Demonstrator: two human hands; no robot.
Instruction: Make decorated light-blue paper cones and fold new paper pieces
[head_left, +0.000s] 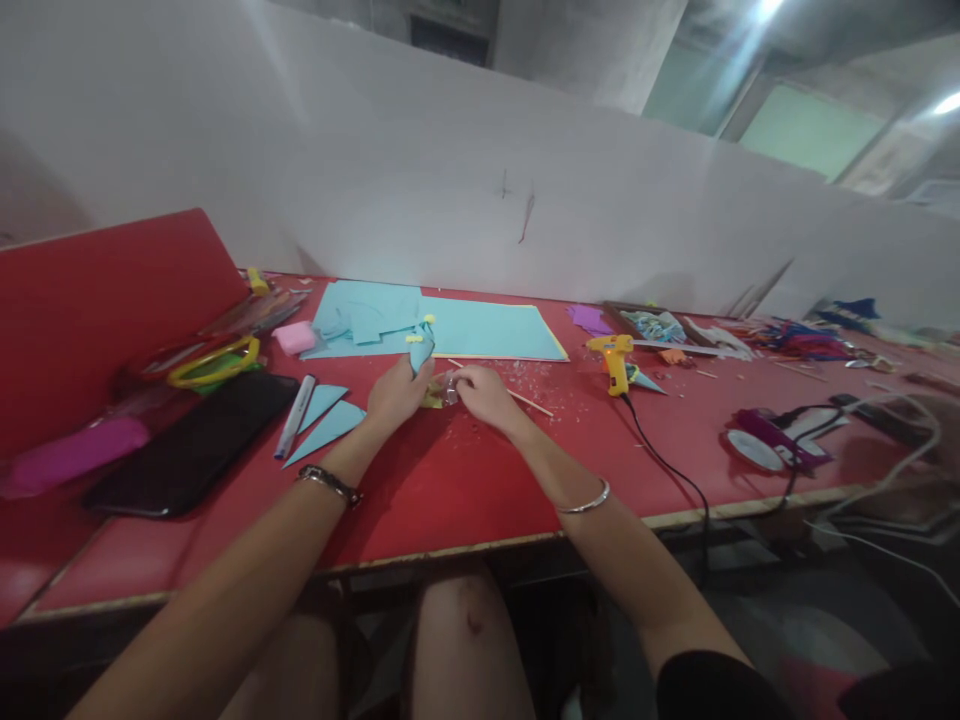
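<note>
My left hand (394, 396) is closed round a light-blue folded paper piece (421, 352) that points up from the fingers and carries small yellow bits. My right hand (486, 396) is pinched at a small clear, shiny scrap (451, 388), perhaps plastic; blur hides its exact kind. Between the two hands lies a yellowish piece (433, 394), partly covered by my left fingers. Beside my left wrist are blue paper triangles (330, 428) and a marker pen (295, 416). A thin wooden stick (531, 403) lies just past my right hand.
Light-blue sheets (487, 328) lie against the wall. To the right a yellow hot glue gun (615, 362) stands, its cord hanging over the table edge. A black phone (196, 440) and a yellow-handled item (214, 364) lie left. A tape roll (754, 450) sits far right.
</note>
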